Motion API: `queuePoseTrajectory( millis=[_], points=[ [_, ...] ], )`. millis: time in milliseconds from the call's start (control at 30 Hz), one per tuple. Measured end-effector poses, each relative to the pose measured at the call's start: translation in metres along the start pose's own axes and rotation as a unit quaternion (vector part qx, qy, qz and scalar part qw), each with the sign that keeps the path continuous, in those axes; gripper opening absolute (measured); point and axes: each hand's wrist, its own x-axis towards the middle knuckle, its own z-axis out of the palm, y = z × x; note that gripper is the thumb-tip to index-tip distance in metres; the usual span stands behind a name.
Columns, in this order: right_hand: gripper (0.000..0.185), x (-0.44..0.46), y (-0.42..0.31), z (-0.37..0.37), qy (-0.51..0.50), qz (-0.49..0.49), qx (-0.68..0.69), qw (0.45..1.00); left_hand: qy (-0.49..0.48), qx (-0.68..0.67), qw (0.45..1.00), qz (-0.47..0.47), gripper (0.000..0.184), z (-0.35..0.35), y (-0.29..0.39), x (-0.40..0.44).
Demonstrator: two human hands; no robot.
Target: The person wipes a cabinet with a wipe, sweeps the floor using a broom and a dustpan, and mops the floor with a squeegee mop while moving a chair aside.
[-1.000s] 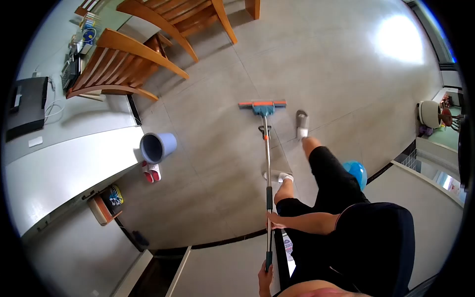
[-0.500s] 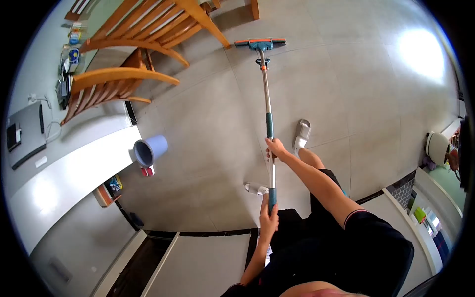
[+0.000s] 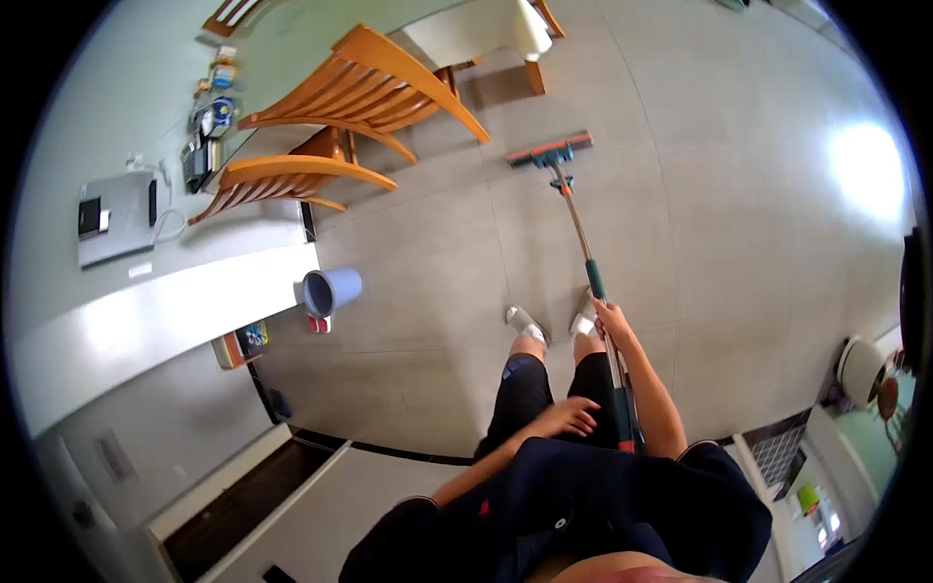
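Left hand (image 3: 564, 419) off the pole, grip empty, fingers loosely apart just beside the lower sleeve. Mop head (image 3: 552, 155) slightly skewed, looks to be on the floor (image 3: 437, 253), ahead of the feet (image 3: 525, 323). Pole (image 3: 580, 229) slants from there back to the lap. Right hand (image 3: 610, 321) has its grip clamped around the pole just below the upper sleeve (image 3: 595, 279). For control, best judged: left grip around the lower sleeve (image 3: 623, 413), right one as the guide, head flat, pole clear of the legs.

Around, left to right: laptop-like slab (image 3: 121, 219) on the desk (image 3: 219, 248); nearer chair (image 3: 301, 165); red slippers (image 3: 319, 325), partly behind the blue bin (image 3: 342, 289); farther chair (image 3: 389, 87); wooden leg (image 3: 535, 78). Chair feet and that leg limit strokes up-left; bin blocks the desk edge. Floor right of the pole looks unobstructed; glare (image 3: 870, 170) hides detail far right.
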Motion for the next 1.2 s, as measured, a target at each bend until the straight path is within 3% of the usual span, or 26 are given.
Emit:
queuePoseTrajectory(
  millis=[33,100,200,267,333,467,567,667,900,1067,1200],
  points=[
    [0.037,-0.005,-0.008,-0.014,-0.021,0.030,0.015,0.999,0.170,0.044,0.984,-0.023,0.049,0.023,0.050,-0.022],
    [0.039,-0.020,-0.018,-0.032,-0.021,0.043,-0.027,0.998,0.348,0.015,0.935,0.072,0.040,0.008,0.102,-0.057],
    [0.037,-0.027,-0.035,-0.057,-0.013,0.063,-0.050,0.997,0.386,-0.059,0.883,0.262,0.033,-0.105,0.173,-0.086],
    [0.036,-0.037,-0.068,-0.063,-0.012,0.084,-0.035,0.996,0.312,-0.125,0.857,0.390,0.035,-0.138,0.254,-0.113],
    [0.035,-0.032,-0.088,-0.065,-0.083,0.140,0.071,0.984,0.261,-0.169,0.825,0.471,0.033,-0.169,0.346,-0.124],
    [0.038,-0.029,-0.152,-0.026,-0.100,0.164,0.039,0.981,0.312,-0.239,0.778,0.491,0.033,-0.249,0.533,-0.100],
    [0.039,-0.032,-0.169,0.005,-0.069,0.182,-0.017,0.981,0.323,-0.301,0.737,0.513,0.052,-0.294,0.641,-0.062],
    [0.037,-0.024,-0.184,0.020,-0.036,0.276,0.072,0.958,0.318,-0.361,0.706,0.520,0.067,-0.307,0.719,-0.027],
    [0.028,-0.042,-0.220,0.062,-0.006,0.291,0.118,0.949,0.265,-0.413,0.701,0.518,0.068,-0.329,0.781,-0.011],
    [0.022,-0.052,-0.245,0.082,0.028,0.300,0.112,0.947,0.291,-0.414,0.705,0.497,0.066,-0.357,0.726,-0.005],
    [0.030,-0.058,-0.258,0.079,0.039,0.304,0.054,0.950,0.313,-0.420,0.705,0.478,0.065,-0.359,0.665,-0.012]
  ],
)
